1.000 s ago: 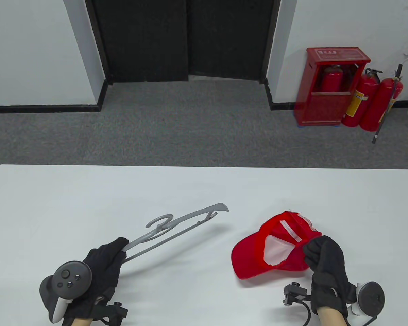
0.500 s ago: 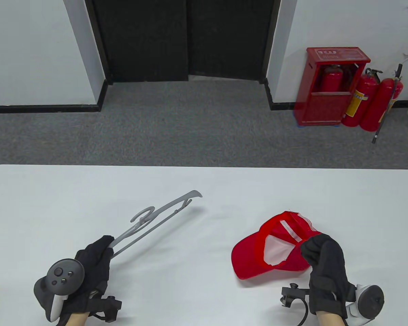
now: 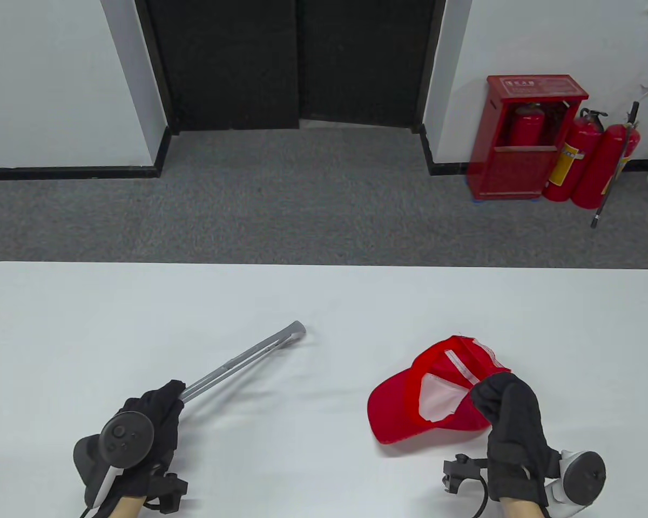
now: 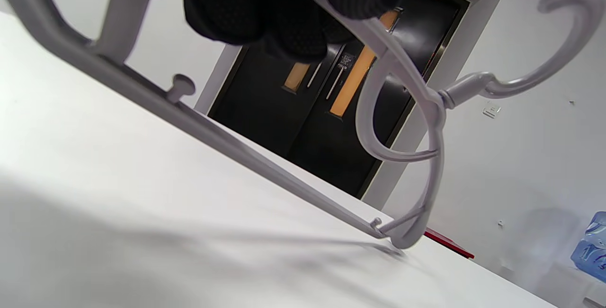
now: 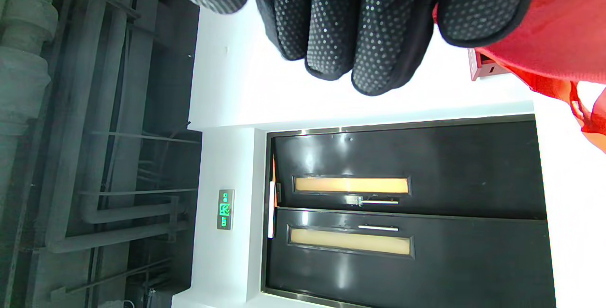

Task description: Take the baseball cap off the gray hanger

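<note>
2 hands now work apart: the left hand grips the gray hanger, just lowered onto the table, while the right hand pinches the freed baseball cap.

The gray hanger looks like smooth moulded plastic with a soft satin sheen, its hook catching pale highlights. The baseball cap is matt red cloth, with a white fabric lining inside and a pale tape along the seam. Both the left hand and the right hand wear black knit gloves; the right fingers show a rubbery dot pattern. The bench is smooth, matt white. The doors are glossy black.
</note>
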`<state>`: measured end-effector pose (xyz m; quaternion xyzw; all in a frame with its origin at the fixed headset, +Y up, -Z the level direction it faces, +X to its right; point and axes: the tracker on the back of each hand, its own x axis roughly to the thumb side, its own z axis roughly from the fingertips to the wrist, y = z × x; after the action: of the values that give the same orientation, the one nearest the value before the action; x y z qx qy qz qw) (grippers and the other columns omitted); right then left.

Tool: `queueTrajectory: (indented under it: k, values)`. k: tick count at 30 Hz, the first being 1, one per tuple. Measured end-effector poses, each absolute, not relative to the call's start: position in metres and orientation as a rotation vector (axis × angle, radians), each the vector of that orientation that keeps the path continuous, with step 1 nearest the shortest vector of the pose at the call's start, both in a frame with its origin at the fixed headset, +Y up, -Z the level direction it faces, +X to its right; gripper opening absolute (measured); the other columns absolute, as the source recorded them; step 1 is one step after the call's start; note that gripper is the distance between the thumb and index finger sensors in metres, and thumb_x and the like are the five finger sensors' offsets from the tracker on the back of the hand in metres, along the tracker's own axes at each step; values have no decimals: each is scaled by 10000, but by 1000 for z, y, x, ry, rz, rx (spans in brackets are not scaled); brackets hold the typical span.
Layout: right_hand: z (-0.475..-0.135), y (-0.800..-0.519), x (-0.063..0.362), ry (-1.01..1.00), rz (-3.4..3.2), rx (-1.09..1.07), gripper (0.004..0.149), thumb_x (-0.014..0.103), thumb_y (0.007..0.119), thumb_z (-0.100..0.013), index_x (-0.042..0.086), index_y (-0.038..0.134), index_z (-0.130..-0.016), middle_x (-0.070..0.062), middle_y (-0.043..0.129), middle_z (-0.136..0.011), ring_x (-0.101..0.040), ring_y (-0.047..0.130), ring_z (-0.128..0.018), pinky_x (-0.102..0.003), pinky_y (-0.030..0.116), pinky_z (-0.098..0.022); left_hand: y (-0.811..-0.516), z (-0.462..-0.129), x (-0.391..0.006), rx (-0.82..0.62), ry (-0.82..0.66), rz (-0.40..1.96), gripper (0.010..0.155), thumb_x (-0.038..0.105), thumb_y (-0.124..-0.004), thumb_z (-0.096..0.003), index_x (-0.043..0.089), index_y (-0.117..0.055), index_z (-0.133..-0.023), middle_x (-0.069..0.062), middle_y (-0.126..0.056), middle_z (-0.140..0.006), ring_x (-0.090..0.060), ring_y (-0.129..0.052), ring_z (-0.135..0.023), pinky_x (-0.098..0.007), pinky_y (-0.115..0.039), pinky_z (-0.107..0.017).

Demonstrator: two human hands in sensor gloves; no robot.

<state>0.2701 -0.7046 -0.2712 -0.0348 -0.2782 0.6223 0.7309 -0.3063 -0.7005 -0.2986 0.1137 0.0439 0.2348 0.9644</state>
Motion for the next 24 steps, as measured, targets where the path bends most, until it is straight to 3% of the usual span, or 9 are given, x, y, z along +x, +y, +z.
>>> queueTrajectory:
  k: [24]
  values:
    - [-272, -704, 264, -595, 1409, -37, 450, 418, 650, -585, 144, 777, -918, -196, 876, -815, -372, 912, -683, -660, 729, -545, -744, -315, -296, -197, 43, 366, 438, 357, -774, -578, 362, -805, -1015, -16, -968, -953, -326, -955, -808, -668, -615, -718]
